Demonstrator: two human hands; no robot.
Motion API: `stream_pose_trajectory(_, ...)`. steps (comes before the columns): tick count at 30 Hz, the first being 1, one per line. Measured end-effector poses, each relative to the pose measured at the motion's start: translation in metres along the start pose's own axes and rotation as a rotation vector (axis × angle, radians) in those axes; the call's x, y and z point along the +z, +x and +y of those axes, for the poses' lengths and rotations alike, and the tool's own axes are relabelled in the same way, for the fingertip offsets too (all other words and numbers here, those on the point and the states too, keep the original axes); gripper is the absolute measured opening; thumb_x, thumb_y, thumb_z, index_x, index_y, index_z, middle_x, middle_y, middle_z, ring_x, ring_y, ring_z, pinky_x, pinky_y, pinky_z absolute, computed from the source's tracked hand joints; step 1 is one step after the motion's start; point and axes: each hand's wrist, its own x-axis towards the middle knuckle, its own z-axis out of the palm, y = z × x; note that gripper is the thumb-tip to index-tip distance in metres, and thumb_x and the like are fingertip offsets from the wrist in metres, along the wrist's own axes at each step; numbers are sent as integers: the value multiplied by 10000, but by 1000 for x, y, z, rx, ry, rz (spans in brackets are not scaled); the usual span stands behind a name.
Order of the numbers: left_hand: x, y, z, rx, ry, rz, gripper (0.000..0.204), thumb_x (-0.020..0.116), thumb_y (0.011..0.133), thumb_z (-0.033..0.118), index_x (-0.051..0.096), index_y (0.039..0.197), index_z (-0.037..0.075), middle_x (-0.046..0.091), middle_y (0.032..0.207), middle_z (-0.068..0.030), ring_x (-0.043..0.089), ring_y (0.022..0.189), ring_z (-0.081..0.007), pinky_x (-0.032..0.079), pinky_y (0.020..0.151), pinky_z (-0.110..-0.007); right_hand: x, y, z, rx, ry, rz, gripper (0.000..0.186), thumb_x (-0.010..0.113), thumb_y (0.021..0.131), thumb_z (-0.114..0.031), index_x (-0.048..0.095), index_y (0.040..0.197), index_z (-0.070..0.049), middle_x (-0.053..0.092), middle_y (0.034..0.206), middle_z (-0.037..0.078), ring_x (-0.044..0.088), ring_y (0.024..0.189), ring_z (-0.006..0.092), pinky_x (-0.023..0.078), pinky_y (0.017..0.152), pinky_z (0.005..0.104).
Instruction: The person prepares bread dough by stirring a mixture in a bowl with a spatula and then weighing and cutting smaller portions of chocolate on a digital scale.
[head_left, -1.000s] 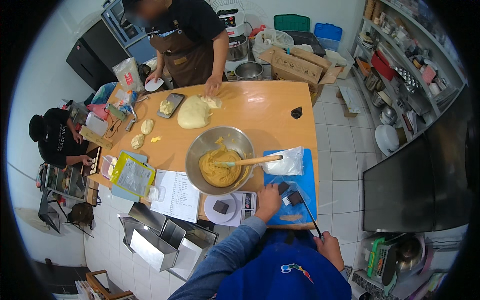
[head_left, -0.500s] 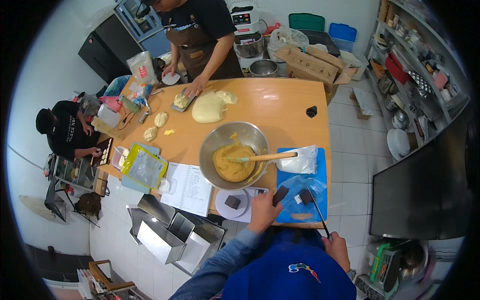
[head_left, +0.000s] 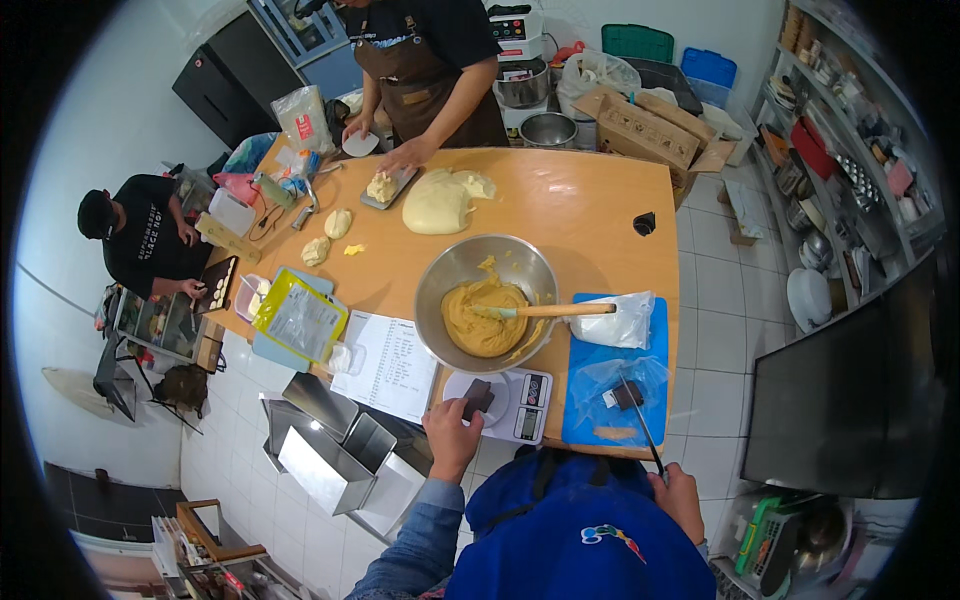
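Note:
My left hand (head_left: 453,438) is at the round white plate of a kitchen scale (head_left: 530,403), its fingers closed on a dark brown block that looks like chocolate (head_left: 478,399). A dark piece that lay on the plate a moment ago cannot be told apart from it now. My right hand (head_left: 680,500) grips a knife (head_left: 645,430) whose blade slants over a blue cutting board (head_left: 582,432). Beside the blade, another dark chocolate block (head_left: 627,394) sits on a clear plastic wrapper (head_left: 653,376).
Behind the scale stands a steel bowl (head_left: 428,290) of yellow-brown batter, with a spatula (head_left: 560,310) across its rim. An open notebook (head_left: 395,370) lies left. Metal loaf tins (head_left: 330,470) stand lower left. Across the table (head_left: 590,220), a co-worker handles dough (head_left: 435,205); another person is far left.
My left hand has moved left from beside the cutting board to the scale, carrying the chocolate block. My right hand still holds the knife over the board. The view has shifted slightly.

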Motion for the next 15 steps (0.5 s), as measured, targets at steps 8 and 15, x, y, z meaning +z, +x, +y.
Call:
stream_pose_trajectory(8, 6, -1, -3, -30, 13, 4, 276, 709, 662, 140, 632, 915, 61, 636, 916, -87, 581, 890, -279, 391, 811, -416, -1, -3, 0, 51, 8, 7, 285, 636, 825, -216, 551, 857, 54, 597, 713, 284, 600, 703, 441, 460, 603, 486)
stream_pose_trajectory(15, -3, 5, 2, -49, -44, -5, 277, 691, 677, 130, 619, 935, 58, 620, 963, -87, 574, 910, -277, 391, 804, -404, -2, -3, -1, 59, 12, 12, 291, 634, 825, -219, 552, 851, 59, 600, 724, 282, 602, 714, 441, 467, 611, 477)
